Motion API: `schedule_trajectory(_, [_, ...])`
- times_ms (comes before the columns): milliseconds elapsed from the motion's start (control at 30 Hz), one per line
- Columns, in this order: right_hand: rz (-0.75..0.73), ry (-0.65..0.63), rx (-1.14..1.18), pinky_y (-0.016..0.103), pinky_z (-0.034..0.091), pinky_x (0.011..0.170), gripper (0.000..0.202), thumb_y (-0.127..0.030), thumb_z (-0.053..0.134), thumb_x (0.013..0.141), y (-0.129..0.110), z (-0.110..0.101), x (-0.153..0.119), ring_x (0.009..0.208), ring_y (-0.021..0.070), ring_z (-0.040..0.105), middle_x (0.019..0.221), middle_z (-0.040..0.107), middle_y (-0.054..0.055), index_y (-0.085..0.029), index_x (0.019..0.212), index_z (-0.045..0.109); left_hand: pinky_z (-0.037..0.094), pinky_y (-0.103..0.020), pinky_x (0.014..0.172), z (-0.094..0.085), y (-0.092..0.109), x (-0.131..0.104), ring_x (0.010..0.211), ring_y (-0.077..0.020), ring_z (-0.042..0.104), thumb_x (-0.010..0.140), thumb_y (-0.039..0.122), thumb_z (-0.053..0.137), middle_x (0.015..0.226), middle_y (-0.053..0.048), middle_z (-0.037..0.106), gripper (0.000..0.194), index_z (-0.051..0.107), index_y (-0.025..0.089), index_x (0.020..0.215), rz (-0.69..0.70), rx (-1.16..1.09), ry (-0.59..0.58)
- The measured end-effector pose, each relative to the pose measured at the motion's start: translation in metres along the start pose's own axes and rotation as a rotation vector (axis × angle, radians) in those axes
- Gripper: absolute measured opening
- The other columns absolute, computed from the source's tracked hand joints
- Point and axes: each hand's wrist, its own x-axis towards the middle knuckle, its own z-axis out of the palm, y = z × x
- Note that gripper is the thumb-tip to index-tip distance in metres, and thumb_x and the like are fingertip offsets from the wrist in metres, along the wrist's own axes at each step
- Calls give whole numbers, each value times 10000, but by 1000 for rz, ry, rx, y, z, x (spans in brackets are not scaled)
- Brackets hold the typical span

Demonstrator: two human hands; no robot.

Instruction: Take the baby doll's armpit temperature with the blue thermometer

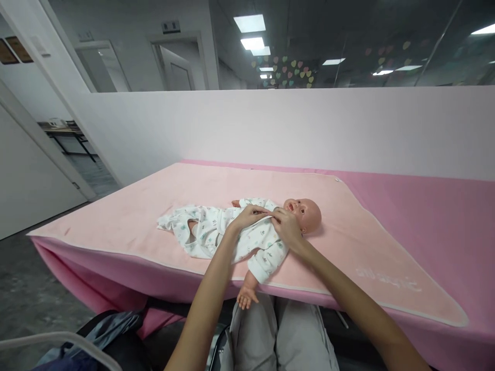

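Note:
A baby doll lies on its back on a pale pink mat, its head to the right. It wears a white printed outfit, and one doll hand hangs over the near table edge. My left hand is on the doll's chest, its fingertips closed on the front of the outfit. Beside it, near the doll's neck, my right hand pinches the cloth's edge. The fingertips of both hands almost meet, and a fold of cloth is raised between them.
The mat lies over a darker pink cloth on the table. Behind stands a white wall with a window above. My legs are under the near edge. A bag and a curved metal bar are at the lower left.

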Motion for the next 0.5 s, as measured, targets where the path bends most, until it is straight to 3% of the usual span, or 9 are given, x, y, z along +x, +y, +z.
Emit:
schedule_trajectory(233, [79, 178, 172, 300, 470, 701, 190, -121, 440, 775, -6, 6, -6, 737, 177, 585, 785, 642, 52, -173, 826, 615, 462, -265, 719, 0, 6, -2, 815, -185, 616, 750, 390, 637, 855, -82, 692, 321, 694, 120, 915, -17, -67, 27])
schedule_trajectory(333, [85, 200, 227, 289, 465, 666, 159, -108, 446, 744, -7, 6, -5, 696, 169, 568, 744, 630, 42, -176, 755, 590, 458, -261, 703, 0, 4, -2, 789, -176, 613, 730, 375, 657, 823, -76, 687, 299, 696, 114, 872, -37, -80, 29])
schedule_trajectory(500, [53, 208, 257, 307, 471, 756, 194, -124, 431, 791, -5, 9, -6, 800, 178, 583, 821, 640, 59, -182, 788, 617, 460, -270, 737, 0, 6, -2, 824, -187, 617, 736, 360, 643, 844, -82, 695, 280, 704, 115, 857, -49, -73, 48])
